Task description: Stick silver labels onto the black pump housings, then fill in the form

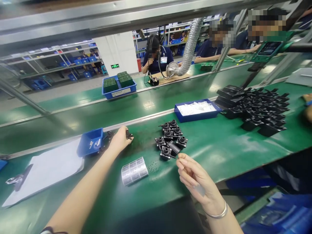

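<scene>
At the far side of the bench my left hand (120,140) is closed on a small black plastic part (129,135). More dark parts (109,135) lie just left of that hand, partly hidden by it. My right hand (193,177) is raised over the near edge with its fingers curled together; what they pinch, if anything, is too small to make out. A small greyish piece (200,189) shows against its palm. Several black round-necked plastic assemblies (168,134) stand grouped just beyond my right fingertips. Between my arms lies a curled sheet of silver labels (135,171).
A small blue bin (91,143) and a clipboard with white paper (52,167) are at left. A blue tray of white slips (196,109) and stacked black housings (260,107) stand at right. Across the bench sits a person (157,57) beside a flexible duct (192,45).
</scene>
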The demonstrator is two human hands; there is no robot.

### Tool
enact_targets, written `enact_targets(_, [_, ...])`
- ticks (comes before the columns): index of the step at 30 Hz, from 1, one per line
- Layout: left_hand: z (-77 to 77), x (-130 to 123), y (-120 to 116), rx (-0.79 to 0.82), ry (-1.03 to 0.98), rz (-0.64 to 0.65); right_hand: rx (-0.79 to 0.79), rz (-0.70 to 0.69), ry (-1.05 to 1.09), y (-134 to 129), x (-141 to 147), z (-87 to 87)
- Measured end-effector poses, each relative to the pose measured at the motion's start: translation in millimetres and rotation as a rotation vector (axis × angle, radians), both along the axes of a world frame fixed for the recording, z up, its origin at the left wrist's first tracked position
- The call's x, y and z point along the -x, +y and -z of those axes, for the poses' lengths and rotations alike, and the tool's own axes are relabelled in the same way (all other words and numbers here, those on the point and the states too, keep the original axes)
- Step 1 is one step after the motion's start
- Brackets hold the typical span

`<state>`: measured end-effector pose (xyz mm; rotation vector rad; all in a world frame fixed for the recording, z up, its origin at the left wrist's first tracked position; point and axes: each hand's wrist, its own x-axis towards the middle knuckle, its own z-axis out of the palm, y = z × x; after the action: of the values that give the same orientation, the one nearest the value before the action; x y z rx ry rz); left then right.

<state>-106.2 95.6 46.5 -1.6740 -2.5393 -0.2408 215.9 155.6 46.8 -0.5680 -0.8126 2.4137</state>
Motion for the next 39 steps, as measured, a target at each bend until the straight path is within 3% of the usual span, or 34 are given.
enact_targets(5, [-4.8, -4.6, -15.3, 0.010, 0.109, 0.010, 0.012, 0.015, 0.001, 1.2, 0.3, 5.0])
enact_targets(10, [-21.9, -25.9, -26.4, -0.025, 0.304, 0.043, 0.011, 0.020, -0.004, 0.6, -0.4, 5.0])
enact_targets(13, [-26.5, -48.3, -10.9, -0.082, 0.040, 0.307, 0.001, 0.030, 0.006, -1.4, 1.9, 5.1])
enact_targets(16, [-14.2, -71.2, 20.2, -0.055, -0.418, 0.526, -0.023, 0.029, -0.009, -4.7, 5.5, 4.1])
enact_targets(19, [5.9, -83.4, 48.3, -0.062, -0.674, 0.564, -0.035, 0.033, -0.037, -8.3, 6.4, 1.5])
enact_targets(22, [15.0, -80.3, 54.3, -0.102, -0.717, 0.538, -0.029, 0.047, -0.062, -11.3, 4.1, -1.5])
enact_targets(24, [10.3, -72.2, 43.0, -0.175, -0.791, 0.491, -0.031, 0.046, -0.074, -12.7, 3.5, -2.8])
enact_targets(29, [-20.8, -60.0, -19.7, -0.435, -1.410, 0.205, -0.069, -0.035, -0.047, -16.2, 15.6, -2.2])
enact_targets(31, [-28.1, -65.9, -45.1, -0.487, -1.549, 0.102, -0.089, -0.075, -0.046, -18.9, 26.0, -2.1])
enact_targets(34, [-27.4, -79.5, -70.2, -0.517, -1.731, 0.033, -0.115, -0.137, -0.056, -24.2, 43.7, -4.3])
enact_targets(39, [-16.7, -87.5, -86.3, -0.530, -1.905, 0.040, -0.141, -0.244, -0.079, -33.7, 69.1, -15.3])
